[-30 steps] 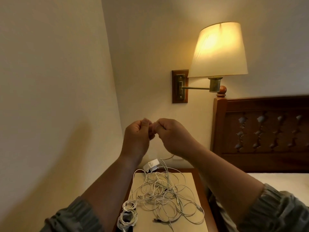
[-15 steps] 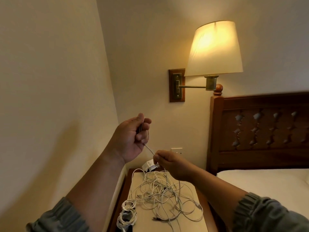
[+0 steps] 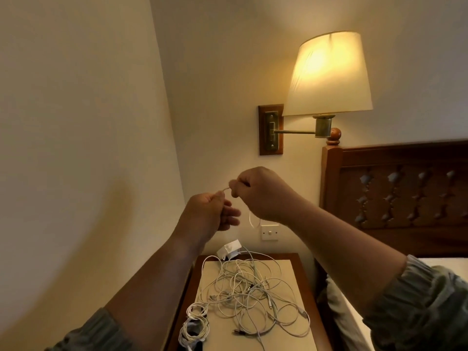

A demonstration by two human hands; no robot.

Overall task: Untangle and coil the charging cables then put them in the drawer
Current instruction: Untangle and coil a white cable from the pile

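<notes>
Light: dim, warm, from the wall lamp (image 3: pixel 328 74) above and right of your grip on the charging cable (image 3: pixel 226 190). Glare: shade (image 3: pixel 316 62) centre blown out. Shadow: soft dark patch on the wall (image 3: pixel 76 224) left of the grip. Edges: wall corner bowed.

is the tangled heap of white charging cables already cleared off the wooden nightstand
No, the heap of white cables lies spread on the wooden nightstand while the left hand and right hand pinch one thin cable above it.
</notes>
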